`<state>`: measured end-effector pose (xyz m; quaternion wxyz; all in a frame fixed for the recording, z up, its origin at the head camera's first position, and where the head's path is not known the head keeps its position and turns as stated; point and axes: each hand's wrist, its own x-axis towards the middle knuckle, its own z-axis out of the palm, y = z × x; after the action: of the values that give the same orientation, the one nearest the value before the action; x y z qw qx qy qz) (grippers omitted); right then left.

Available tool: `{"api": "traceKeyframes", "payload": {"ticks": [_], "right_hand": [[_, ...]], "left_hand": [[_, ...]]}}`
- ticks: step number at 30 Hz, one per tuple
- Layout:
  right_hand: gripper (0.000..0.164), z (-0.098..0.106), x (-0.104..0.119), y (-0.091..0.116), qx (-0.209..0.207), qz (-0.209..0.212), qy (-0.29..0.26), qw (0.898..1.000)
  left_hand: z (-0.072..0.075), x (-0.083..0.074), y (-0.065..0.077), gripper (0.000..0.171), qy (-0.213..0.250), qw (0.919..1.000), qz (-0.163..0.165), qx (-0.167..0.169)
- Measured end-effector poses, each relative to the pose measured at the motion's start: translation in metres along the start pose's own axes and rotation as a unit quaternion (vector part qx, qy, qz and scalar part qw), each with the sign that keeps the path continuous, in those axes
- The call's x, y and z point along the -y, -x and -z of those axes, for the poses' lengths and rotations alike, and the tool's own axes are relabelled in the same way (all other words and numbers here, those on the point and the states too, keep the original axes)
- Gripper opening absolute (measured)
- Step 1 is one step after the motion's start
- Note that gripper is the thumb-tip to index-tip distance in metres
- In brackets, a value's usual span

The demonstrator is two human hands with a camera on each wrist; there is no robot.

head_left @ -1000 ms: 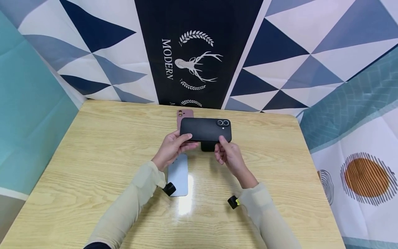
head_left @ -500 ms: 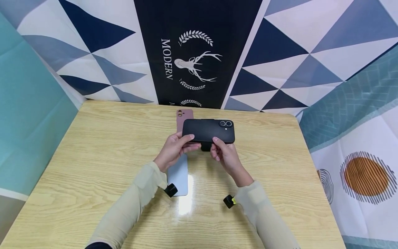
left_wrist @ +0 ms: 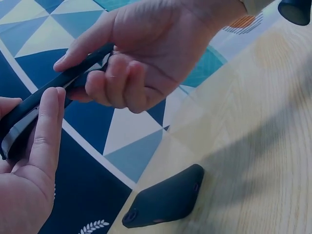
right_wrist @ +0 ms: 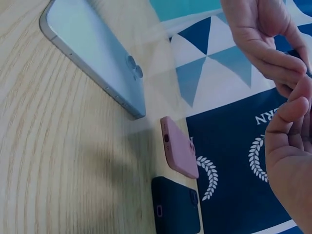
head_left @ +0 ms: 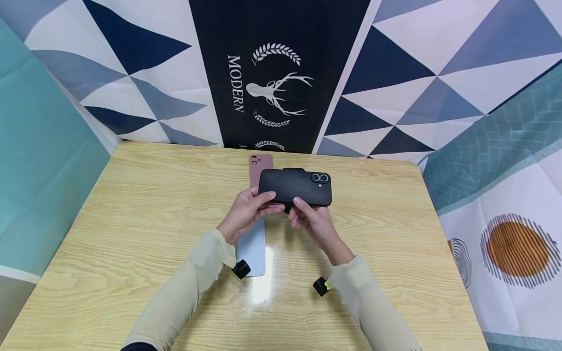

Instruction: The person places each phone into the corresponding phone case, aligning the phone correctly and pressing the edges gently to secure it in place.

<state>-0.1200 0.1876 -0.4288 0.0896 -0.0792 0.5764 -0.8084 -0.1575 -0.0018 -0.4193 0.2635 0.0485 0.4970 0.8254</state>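
My left hand (head_left: 246, 208) grips the left end of a black-backed phone (head_left: 290, 186), held level and lengthwise above the table. The thumb lies on its back and the fingers run underneath. Toward the right, my right hand (head_left: 315, 222) pinches its lower edge between thumb and curled fingers. Two camera lenses show at its upper right corner. From the left wrist view, the phone (left_wrist: 24, 108) has a dark outer layer and a shiny grey layer that look partly apart; whether that is a case is unclear. The right wrist view hides most of it behind the fingers.
Beyond the hands lie a pink phone case (head_left: 261, 162) and a black phone case (left_wrist: 168, 199), largely covered by the held phone in the head view. A pale blue phone (head_left: 252, 248) rests near my left forearm. A patterned cloth (head_left: 395, 87) hangs behind the wooden table (head_left: 373, 219).
The held phone has shifted slightly right and down, tilting a little. My right hand has slid left along its lower edge, toward the middle. The left hand keeps its grip.
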Motion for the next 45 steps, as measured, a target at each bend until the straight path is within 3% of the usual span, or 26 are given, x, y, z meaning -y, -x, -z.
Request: {"api": "traceKeyframes", "payload": {"ticks": [15, 26, 33, 39, 45], "right_hand": [[0.016, -0.004, 0.0, -0.001, -0.058, 0.053, -0.083, 0.994], [0.019, -0.003, 0.004, 0.0, -0.079, 0.053, -0.084, 0.992], [0.016, -0.004, 0.009, -0.003, -0.092, 0.041, -0.077, 0.992], [0.014, -0.005, 0.013, -0.007, -0.108, 0.04, -0.067, 0.991], [0.017, -0.006, 0.015, -0.009, -0.12, 0.045, -0.069, 0.989]], "left_hand": [[0.001, 0.004, 0.0, 0.025, -0.003, 0.9999, -0.002, 0.016], [0.004, 0.001, 0.002, 0.046, -0.122, 0.991, 0.051, 0.02], [0.004, -0.004, -0.001, 0.051, -0.135, 0.9886, 0.033, 0.057], [0.001, -0.011, 0.0, 0.043, -0.134, 0.9883, 0.026, 0.067], [0.0, -0.014, 0.0, 0.05, -0.146, 0.9856, 0.031, 0.079]]}}
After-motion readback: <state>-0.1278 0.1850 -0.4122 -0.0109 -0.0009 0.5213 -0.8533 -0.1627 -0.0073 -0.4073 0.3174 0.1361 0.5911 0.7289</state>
